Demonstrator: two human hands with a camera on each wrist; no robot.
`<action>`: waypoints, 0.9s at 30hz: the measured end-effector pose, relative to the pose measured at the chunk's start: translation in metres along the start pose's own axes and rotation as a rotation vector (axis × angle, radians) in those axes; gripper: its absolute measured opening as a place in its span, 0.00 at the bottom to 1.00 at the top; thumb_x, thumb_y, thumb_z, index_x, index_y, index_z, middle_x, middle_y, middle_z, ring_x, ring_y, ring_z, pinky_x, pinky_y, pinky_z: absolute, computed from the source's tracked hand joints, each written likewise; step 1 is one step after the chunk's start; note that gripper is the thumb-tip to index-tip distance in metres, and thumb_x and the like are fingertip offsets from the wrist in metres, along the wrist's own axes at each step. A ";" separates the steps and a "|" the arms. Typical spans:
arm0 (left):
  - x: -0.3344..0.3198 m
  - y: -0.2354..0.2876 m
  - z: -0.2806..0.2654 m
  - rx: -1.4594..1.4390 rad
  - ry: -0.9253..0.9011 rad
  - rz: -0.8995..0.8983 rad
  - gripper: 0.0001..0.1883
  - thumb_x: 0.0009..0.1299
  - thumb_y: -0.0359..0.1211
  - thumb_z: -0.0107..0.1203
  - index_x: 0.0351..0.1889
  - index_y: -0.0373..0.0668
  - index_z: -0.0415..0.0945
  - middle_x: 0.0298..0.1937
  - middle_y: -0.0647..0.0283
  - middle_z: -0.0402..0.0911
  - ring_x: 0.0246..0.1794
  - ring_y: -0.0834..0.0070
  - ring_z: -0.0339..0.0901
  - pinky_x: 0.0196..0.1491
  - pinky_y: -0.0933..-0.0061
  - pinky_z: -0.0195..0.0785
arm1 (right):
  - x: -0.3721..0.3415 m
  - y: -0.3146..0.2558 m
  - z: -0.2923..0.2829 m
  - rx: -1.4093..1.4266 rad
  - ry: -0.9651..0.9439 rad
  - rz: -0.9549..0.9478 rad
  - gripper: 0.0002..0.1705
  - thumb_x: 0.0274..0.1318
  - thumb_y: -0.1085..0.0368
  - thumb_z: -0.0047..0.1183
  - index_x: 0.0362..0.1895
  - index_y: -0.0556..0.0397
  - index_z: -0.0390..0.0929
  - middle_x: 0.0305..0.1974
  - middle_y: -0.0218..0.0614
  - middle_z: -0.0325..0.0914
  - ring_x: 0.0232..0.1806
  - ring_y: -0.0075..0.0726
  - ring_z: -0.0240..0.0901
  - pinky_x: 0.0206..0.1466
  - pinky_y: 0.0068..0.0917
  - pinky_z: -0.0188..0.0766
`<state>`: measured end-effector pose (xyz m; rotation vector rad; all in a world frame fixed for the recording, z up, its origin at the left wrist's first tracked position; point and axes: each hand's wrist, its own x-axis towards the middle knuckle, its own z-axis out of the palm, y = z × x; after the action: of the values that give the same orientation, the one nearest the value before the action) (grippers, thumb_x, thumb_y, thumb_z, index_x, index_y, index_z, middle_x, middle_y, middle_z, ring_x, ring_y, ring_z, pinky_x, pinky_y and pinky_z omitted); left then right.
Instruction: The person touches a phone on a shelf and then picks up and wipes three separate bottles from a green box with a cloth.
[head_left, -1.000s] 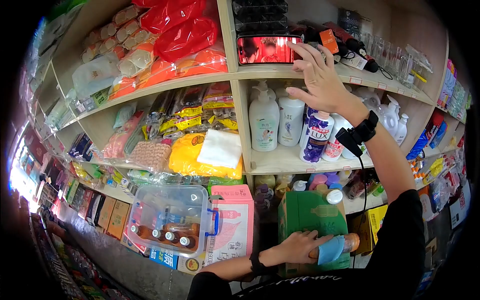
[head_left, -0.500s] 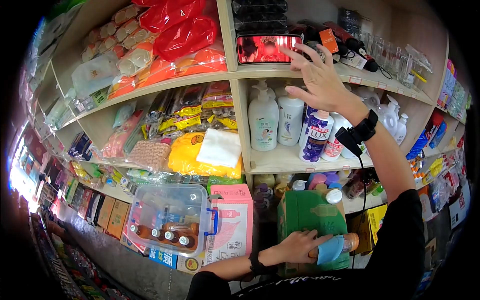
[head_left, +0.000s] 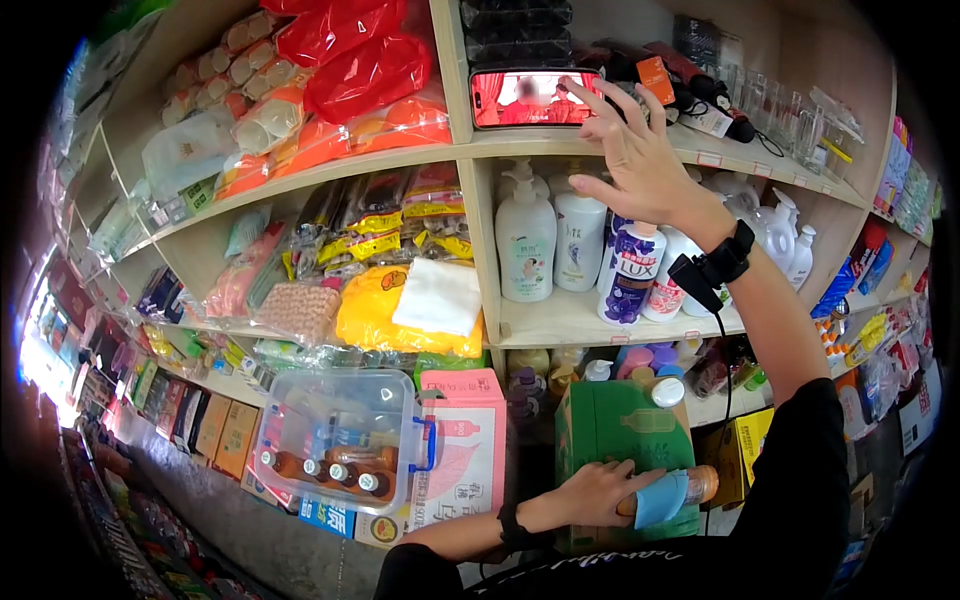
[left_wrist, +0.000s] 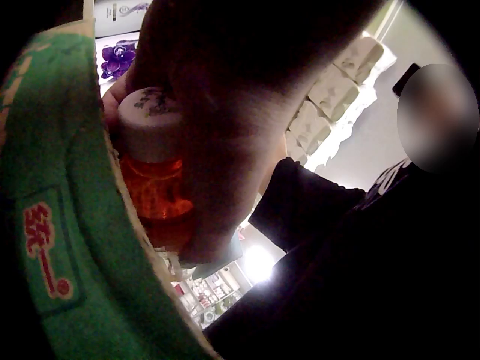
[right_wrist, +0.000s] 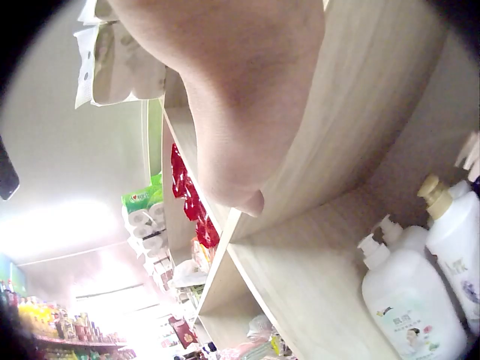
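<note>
My left hand (head_left: 592, 495) grips a bottle of orange drink (head_left: 704, 485) lying on a green carton (head_left: 630, 425). A light blue cloth (head_left: 661, 498) wraps the bottle's middle. In the left wrist view the bottle's white cap (left_wrist: 152, 124) shows beside the carton, partly behind the dark hand. Up at the shelf, my right hand (head_left: 640, 165) has its fingers spread, fingertips at the right end of a phone (head_left: 530, 98). The phone stands sideways with a red and white picture on its screen. The right wrist view shows this hand's underside (right_wrist: 240, 142), with the phone hidden.
Pump bottles (head_left: 527, 240) and a purple LUX bottle (head_left: 632, 270) stand below the phone. A clear plastic bin (head_left: 330, 400) with several brown bottles sits at left, beside a pink carton (head_left: 460, 440). Glasses (head_left: 780, 115) line the upper shelf, and a cable (head_left: 728, 380) hangs from my right wrist.
On the phone screen the picture has changed. My right index finger dipped toward the screen and lifted slightly. The left hand and the bottle have stayed in place.
</note>
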<state>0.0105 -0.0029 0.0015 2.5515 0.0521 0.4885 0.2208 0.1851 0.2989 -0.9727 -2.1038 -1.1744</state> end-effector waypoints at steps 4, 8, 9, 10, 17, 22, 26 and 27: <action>0.000 0.001 -0.001 0.000 0.004 0.000 0.54 0.57 0.49 0.75 0.82 0.55 0.58 0.43 0.53 0.76 0.35 0.51 0.83 0.37 0.57 0.79 | 0.000 0.000 0.000 -0.002 0.000 0.002 0.30 0.62 0.46 0.63 0.56 0.48 0.65 0.81 0.43 0.54 0.81 0.54 0.48 0.81 0.66 0.35; 0.000 0.002 -0.003 -0.002 0.000 -0.002 0.54 0.57 0.49 0.75 0.82 0.56 0.58 0.44 0.53 0.76 0.35 0.51 0.83 0.37 0.56 0.80 | 0.000 -0.001 -0.001 -0.001 -0.008 0.009 0.29 0.62 0.46 0.62 0.55 0.48 0.65 0.81 0.43 0.55 0.81 0.54 0.48 0.81 0.66 0.36; 0.000 0.002 -0.003 -0.003 -0.011 -0.009 0.55 0.57 0.49 0.75 0.82 0.56 0.58 0.44 0.53 0.76 0.35 0.51 0.83 0.37 0.56 0.80 | 0.000 -0.001 -0.001 -0.001 -0.008 0.009 0.29 0.62 0.46 0.62 0.55 0.48 0.65 0.81 0.43 0.55 0.81 0.54 0.48 0.81 0.66 0.36; 0.000 0.001 -0.003 -0.003 -0.011 -0.008 0.55 0.57 0.49 0.75 0.82 0.56 0.58 0.44 0.53 0.76 0.35 0.51 0.83 0.37 0.56 0.80 | 0.000 -0.001 -0.002 -0.002 -0.010 0.005 0.29 0.62 0.46 0.62 0.55 0.48 0.64 0.80 0.42 0.56 0.81 0.53 0.48 0.81 0.66 0.36; 0.000 0.002 -0.002 0.002 -0.033 -0.022 0.55 0.57 0.49 0.75 0.82 0.56 0.57 0.45 0.54 0.75 0.36 0.50 0.83 0.38 0.56 0.80 | 0.003 0.000 -0.004 -0.017 -0.053 -0.013 0.30 0.64 0.46 0.60 0.57 0.49 0.62 0.78 0.35 0.63 0.81 0.52 0.49 0.80 0.68 0.35; -0.001 0.001 -0.001 0.005 -0.018 -0.011 0.54 0.57 0.49 0.75 0.82 0.56 0.58 0.44 0.54 0.75 0.37 0.50 0.83 0.40 0.55 0.80 | 0.000 0.003 -0.002 0.000 -0.067 -0.020 0.32 0.68 0.45 0.56 0.61 0.50 0.59 0.80 0.40 0.58 0.82 0.54 0.47 0.81 0.68 0.31; 0.000 0.000 -0.001 -0.008 -0.027 -0.019 0.54 0.57 0.49 0.75 0.82 0.56 0.59 0.44 0.54 0.75 0.38 0.50 0.83 0.41 0.55 0.79 | 0.001 0.000 0.000 0.021 0.003 -0.002 0.30 0.64 0.47 0.61 0.58 0.48 0.62 0.79 0.42 0.58 0.81 0.53 0.48 0.81 0.67 0.33; 0.000 0.001 -0.001 -0.007 -0.028 -0.021 0.54 0.57 0.49 0.75 0.82 0.56 0.59 0.44 0.54 0.75 0.38 0.50 0.83 0.41 0.55 0.79 | 0.001 0.000 0.000 0.021 0.003 -0.003 0.30 0.64 0.47 0.61 0.58 0.48 0.62 0.79 0.42 0.58 0.81 0.53 0.48 0.81 0.67 0.33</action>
<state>0.0096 -0.0029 0.0026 2.5477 0.0666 0.4443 0.2204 0.1853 0.2996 -0.9577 -2.1118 -1.1519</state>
